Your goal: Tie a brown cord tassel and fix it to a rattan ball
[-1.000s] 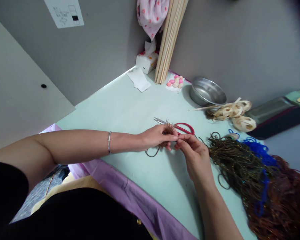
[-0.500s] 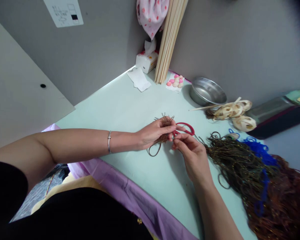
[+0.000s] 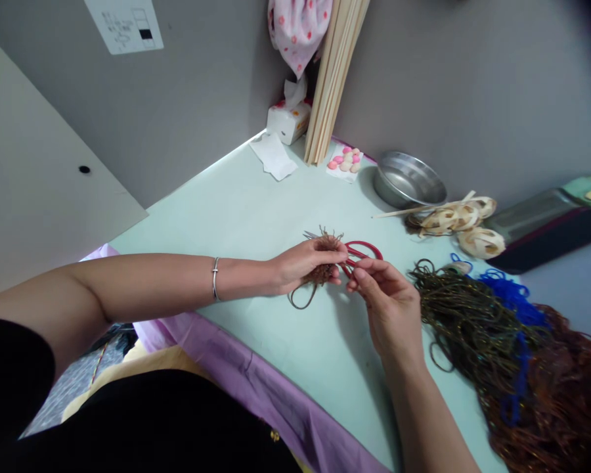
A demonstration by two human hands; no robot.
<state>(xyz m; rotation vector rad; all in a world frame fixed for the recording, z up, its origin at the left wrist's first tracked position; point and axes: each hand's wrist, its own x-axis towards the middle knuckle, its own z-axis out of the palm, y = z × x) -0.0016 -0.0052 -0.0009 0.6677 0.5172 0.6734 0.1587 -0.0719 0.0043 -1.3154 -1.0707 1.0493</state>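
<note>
My left hand (image 3: 299, 264), with a silver bangle on its wrist, is closed around a frayed brown piece of cord work (image 3: 329, 244). Short strand ends stick up from its top, and a thin cord loop (image 3: 303, 307) hangs below onto the table. Just to the right, my right hand (image 3: 393, 305) has thumb and forefinger pinched together; what lies between them is too small to make out. Red-handled scissors (image 3: 375, 247) lie on the table behind both hands, their blade tips showing left of the brown piece and their middle hidden.
Dark green cord (image 3: 473, 322), blue cord (image 3: 509, 295) and reddish-brown cord (image 3: 551, 394) are heaped at right. Behind stand a metal bowl (image 3: 408, 180), pale woven balls (image 3: 480, 243), wooden strips (image 3: 332, 85), pink and cream pieces (image 3: 345, 161) and a tissue pack (image 3: 288, 123).
My right hand has moved slightly right, away from my left hand. The brown piece stays in my left hand, and more of the scissors shows.
</note>
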